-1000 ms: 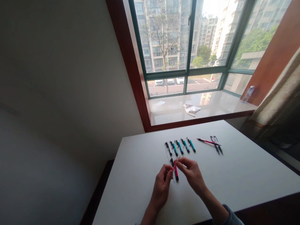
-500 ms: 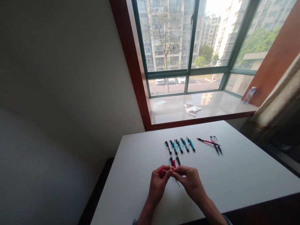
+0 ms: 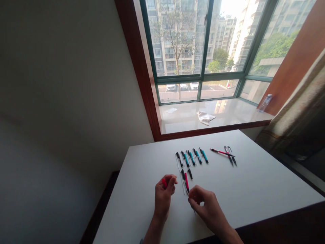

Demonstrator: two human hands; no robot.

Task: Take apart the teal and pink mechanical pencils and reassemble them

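Note:
My left hand [image 3: 164,195] is closed around a red pen barrel [image 3: 164,183], its end showing between the fingers. Low over the white table, my right hand [image 3: 204,203] pinches a thin rod that looks like a pen refill; most of it is hidden by the fingers. Just beyond the right fingertips lies a red pen barrel [image 3: 187,181]. Beside it are a black pen part [image 3: 183,174], a thin refill [image 3: 181,183] and another short black part [image 3: 190,174].
Behind them lies a row of teal-and-black pen parts [image 3: 191,158] with thin refills. To the right, a red-and-black pen [image 3: 222,152] crosses other pens [image 3: 230,158]. On the windowsill [image 3: 177,127] are a white cloth [image 3: 205,117] and a clear bottle [image 3: 265,102].
My hands have come apart; they met at the fingertips before. The left moved left with the red barrel, the right slightly right and down. The view shifted a little.

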